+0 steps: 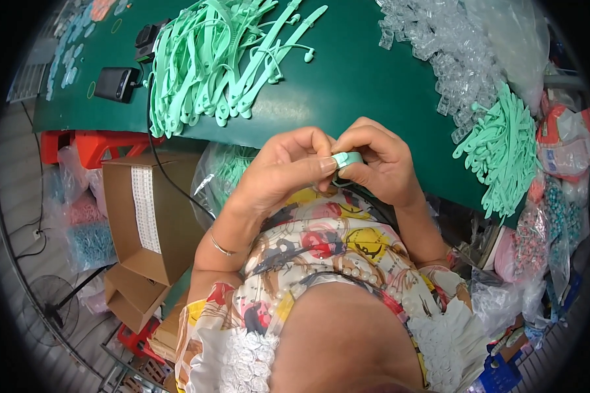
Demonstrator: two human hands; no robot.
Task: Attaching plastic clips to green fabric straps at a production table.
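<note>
At the near edge of the green table, my left hand (288, 164) and my right hand (381, 157) meet in front of my body. Both are closed, thumbs and fingers pinching a mint-green plastic strap (354, 158) curled between them. Fingers cover most of the strap, so its ends cannot be made out. Beyond my left hand lies a big heap of similar mint-green straps (200, 65), some with small knobs on thin stems. A second pile of such straps (505, 147) lies to the right of my right hand.
Clear plastic pieces (449, 56) are heaped at the far right of the table (347, 65). A black power bank (116, 84) with a cable lies at left. Below stand an open cardboard box (170, 209), a red stool (108, 145) and a fan (49, 304). Filled bags (547, 223) crowd the right.
</note>
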